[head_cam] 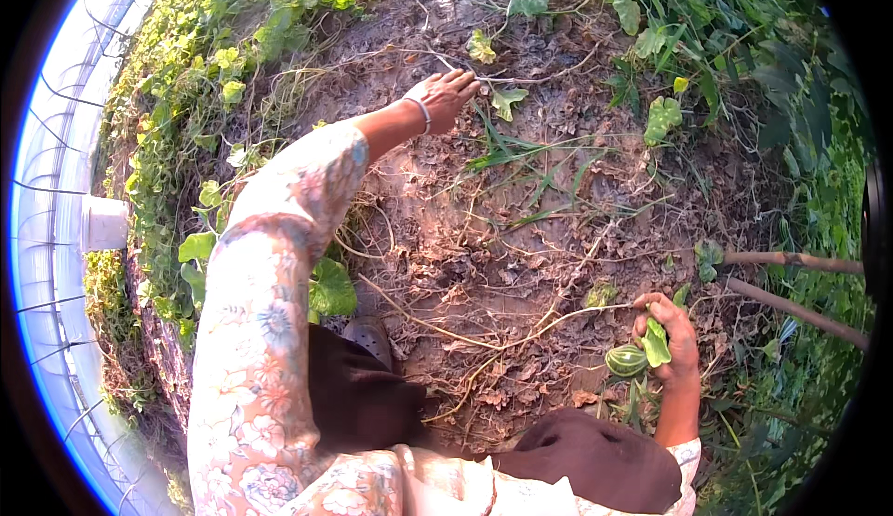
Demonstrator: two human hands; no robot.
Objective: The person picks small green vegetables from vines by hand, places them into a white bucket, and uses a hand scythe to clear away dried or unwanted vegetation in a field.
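My left hand (446, 97), with a band at the wrist, is stretched forward over the soil, fingers together at a thin vine (530, 80); whether it grips the vine is hidden. At the lower right my right hand (670, 334) is closed on a long vine stem (551, 325) with a green leaf (656, 343). Beside that leaf hangs a small round striped green fruit (626, 361), just left of the palm. The stem runs left from my right fingers across dry leaves.
Dense green vines (279, 20) grow at the left, and taller foliage (823, 97) at the right. Two wooden poles (795, 259) reach in from the right. A white bucket (106, 223) stands by the plastic sheeting (52, 167). Grass blades (502, 156) and dry leaves (453, 265) lie on the soil.
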